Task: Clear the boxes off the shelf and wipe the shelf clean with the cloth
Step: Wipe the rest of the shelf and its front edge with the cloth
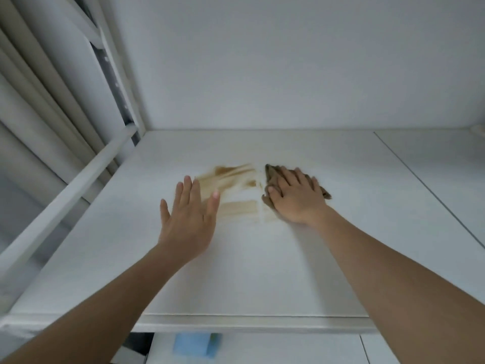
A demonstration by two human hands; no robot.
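The white shelf (249, 271) fills the middle of the view and carries no boxes. A smeared brown stain (233, 179) streaks its middle. My right hand (296, 198) lies flat on a brown cloth (271, 173), pressing it onto the shelf just right of the stain; most of the cloth is hidden under the palm. My left hand (189, 214) rests flat on the shelf with straight, spread fingers, at the stain's left edge, holding nothing.
A white wall (288, 61) closes the back of the shelf. White rails and a frame (78, 177) run along the left side. A seam separates a second white panel (441, 164) at right. Something blue (195, 345) sits below the shelf's front edge.
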